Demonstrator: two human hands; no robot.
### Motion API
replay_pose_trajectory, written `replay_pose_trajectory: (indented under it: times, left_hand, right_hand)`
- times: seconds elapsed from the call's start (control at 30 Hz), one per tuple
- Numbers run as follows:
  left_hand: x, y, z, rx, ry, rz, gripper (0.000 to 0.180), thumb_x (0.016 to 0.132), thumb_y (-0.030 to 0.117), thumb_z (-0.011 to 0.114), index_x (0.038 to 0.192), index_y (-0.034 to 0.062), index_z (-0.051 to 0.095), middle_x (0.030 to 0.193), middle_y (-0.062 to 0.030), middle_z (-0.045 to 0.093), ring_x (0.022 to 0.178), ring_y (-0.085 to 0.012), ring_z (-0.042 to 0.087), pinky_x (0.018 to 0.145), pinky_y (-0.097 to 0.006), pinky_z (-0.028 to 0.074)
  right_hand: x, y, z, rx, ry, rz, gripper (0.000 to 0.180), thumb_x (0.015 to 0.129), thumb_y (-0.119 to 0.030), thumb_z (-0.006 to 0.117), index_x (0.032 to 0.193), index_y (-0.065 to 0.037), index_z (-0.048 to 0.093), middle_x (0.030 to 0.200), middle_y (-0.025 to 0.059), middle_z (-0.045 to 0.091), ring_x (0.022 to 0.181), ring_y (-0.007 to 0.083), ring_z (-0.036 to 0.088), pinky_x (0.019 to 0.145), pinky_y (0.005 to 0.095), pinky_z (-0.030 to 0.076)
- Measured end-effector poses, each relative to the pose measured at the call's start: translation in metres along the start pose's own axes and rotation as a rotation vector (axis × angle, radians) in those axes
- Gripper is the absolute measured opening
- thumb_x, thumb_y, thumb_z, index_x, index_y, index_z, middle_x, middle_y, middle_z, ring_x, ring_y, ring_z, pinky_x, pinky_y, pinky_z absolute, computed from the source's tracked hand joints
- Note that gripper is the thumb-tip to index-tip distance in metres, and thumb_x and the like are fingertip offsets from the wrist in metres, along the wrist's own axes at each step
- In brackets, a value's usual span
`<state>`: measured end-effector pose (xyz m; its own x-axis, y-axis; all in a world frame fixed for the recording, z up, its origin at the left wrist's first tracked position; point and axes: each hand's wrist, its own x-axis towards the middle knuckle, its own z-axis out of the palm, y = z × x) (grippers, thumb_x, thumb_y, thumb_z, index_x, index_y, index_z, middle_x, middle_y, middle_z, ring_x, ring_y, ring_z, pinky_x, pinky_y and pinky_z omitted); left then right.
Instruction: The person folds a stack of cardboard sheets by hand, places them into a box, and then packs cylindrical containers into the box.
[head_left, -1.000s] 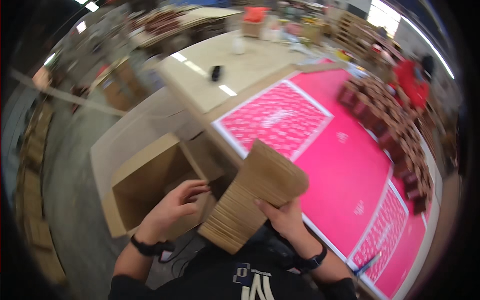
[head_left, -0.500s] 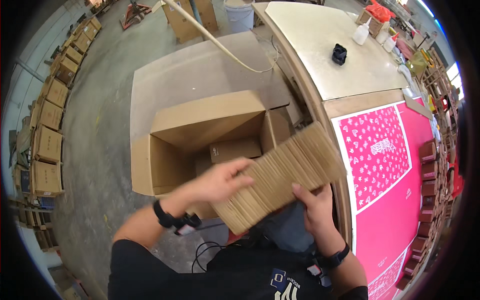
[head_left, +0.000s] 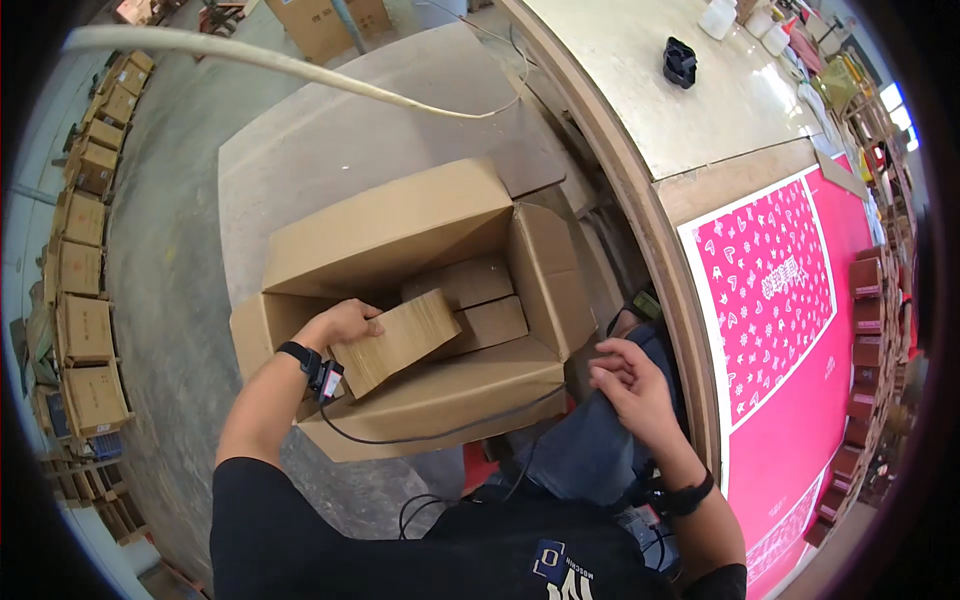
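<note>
One cardboard bundle [head_left: 395,342], inside the open carton toward its left end, tilted. Ridged upper face, many thin layers edge to edge, roughly rectangular block.

Left hand [head_left: 345,322]: reaching in over the carton's left part, forearm slanting up from lower left, back of hand upward; fingers closed over the bundle's upper left corner, thumb lying along it.

Right hand [head_left: 632,388]: beyond the carton's right end, well apart from the bundle; forearm up from lower right, fingers half curled, loosely parted, nothing seen in them.

One wristband per wrist, two in all, dark; thin black cable from the left one across the carton's near wall.

Carton [head_left: 385,235]: one, plain brown, flaps spread. Within, beside the bundle, two brown cardboard blocks [head_left: 490,322] show, smooth, flat-faced.

Under it, one greyish flat board [head_left: 300,165]. Rightward, one table with a glossy pink sheet [head_left: 780,400], white-figured panels.
</note>
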<state>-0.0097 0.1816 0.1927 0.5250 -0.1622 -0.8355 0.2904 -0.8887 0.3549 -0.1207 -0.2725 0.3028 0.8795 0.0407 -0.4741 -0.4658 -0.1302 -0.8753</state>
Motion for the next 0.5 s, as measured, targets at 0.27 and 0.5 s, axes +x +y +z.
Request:
replay_pose_trajectory:
  times: [0.27,0.5]
  left_hand:
    - [0.041,0.059,0.01,-0.427,-0.109,0.254,0.05,0.097,0.011,0.066,0.145,0.0084,0.054,0.128,-0.0104,0.069,0.114,-0.0172,0.061,0.102,-0.032,0.046]
    - [0.139,0.031,0.029,-0.122,0.037,0.321,0.056,0.094,0.024,0.07,0.145,0.0083,0.053,0.136,-0.0153,0.064,0.125,-0.0267,0.059,0.107,-0.035,0.043]
  right_hand:
    - [-0.023,-0.005,-0.022,-0.157,0.161,0.033,0.037,0.094,-0.007,0.069,0.128,-0.002,0.058,0.107,0.014,0.068,0.092,0.0163,0.067,0.082,0.029,0.055]
    - [0.056,0.008,0.035,-0.818,0.101,-0.296,0.069,0.094,-0.022,0.066,0.153,-0.014,0.033,0.142,0.0259,0.046,0.129,0.0454,0.048,0.106,0.0504,0.043]
